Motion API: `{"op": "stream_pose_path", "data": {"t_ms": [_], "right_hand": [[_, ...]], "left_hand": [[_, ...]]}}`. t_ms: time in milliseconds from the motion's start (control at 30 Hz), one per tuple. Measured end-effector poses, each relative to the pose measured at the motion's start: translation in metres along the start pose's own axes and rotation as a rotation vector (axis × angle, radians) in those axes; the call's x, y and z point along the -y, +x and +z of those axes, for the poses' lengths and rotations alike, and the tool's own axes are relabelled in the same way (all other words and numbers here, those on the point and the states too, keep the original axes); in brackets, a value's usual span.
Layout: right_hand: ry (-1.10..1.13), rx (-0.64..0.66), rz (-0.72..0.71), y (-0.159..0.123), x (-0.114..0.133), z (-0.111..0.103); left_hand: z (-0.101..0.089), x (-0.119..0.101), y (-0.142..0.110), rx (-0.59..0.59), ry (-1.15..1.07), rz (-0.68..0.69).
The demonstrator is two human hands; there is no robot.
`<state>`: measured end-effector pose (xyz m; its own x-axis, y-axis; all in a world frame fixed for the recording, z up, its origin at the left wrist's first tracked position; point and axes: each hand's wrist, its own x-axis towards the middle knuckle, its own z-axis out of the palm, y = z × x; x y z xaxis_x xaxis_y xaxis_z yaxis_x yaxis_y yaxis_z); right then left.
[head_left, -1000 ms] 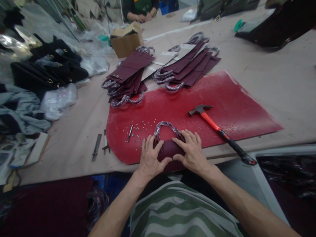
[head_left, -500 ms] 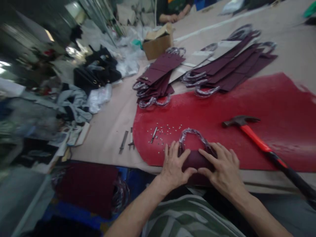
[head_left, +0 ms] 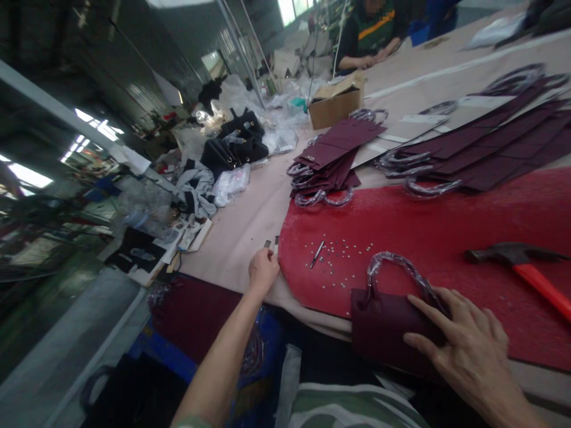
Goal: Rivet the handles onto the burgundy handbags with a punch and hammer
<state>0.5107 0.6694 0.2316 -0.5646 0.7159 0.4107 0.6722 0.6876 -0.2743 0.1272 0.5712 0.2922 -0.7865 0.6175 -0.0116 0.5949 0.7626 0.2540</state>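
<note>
A burgundy leather bag panel (head_left: 379, 321) lies over the table's front edge, its looped handle (head_left: 392, 257) wrapped in clear plastic film. My right hand (head_left: 468, 333) rests on the panel's right part with its fingers spread. Off to the left, my left hand (head_left: 262, 270) is at the beige table surface, fingers closed around a narrow metal tool (head_left: 267, 244); only the tool's far end shows. A second thin metal piece (head_left: 276, 240) sticks out beside it. Small metal bits (head_left: 332, 260) and a slim metal rod (head_left: 317, 254) lie on the red mat (head_left: 330, 220).
A claw hammer (head_left: 517, 255) with a red handle lies at the right. Burgundy panels with wrapped handles are stacked in a left pile (head_left: 334, 142) and a right pile (head_left: 486, 142). Behind stands a cardboard box (head_left: 336, 107). Across the table a person (head_left: 375, 35) sits.
My left hand has left the bag panel and reached left to the metal tools. My right hand stays on the panel, now further over its right side. The view has swung left.
</note>
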Motion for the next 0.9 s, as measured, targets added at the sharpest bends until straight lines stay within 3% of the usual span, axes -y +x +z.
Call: {"op": "stream_pose_path", "data": {"t_ms": [100,200,300,433,633,800,900], "right_hand": [[-0.006,0.006,-0.019,0.0,-0.003,0.002],[-0.007,-0.001,-0.031,0.0,-0.003,0.003],[-0.007,0.017,-0.001,0.0,0.001,0.0],[0.018,0.132,0.078,0.0,0.012,-0.013],[0.055,0.239,0.199,0.004,0.022,-0.024],[0.085,0.261,0.214,0.005,0.024,-0.027],[0.087,0.261,0.209,0.006,0.025,-0.028]], "left_hand": [[-0.002,0.017,0.025,0.1,0.036,-0.035],[0.004,0.019,0.039,0.173,0.065,-0.055],[0.006,0.016,0.046,0.237,0.103,-0.08],[0.001,0.017,0.044,0.299,0.149,-0.05],[-0.008,0.05,0.054,0.172,0.321,-0.002],[-0.002,0.062,0.074,0.381,0.361,0.008],[0.001,0.061,0.08,0.422,0.239,-0.03]]}}
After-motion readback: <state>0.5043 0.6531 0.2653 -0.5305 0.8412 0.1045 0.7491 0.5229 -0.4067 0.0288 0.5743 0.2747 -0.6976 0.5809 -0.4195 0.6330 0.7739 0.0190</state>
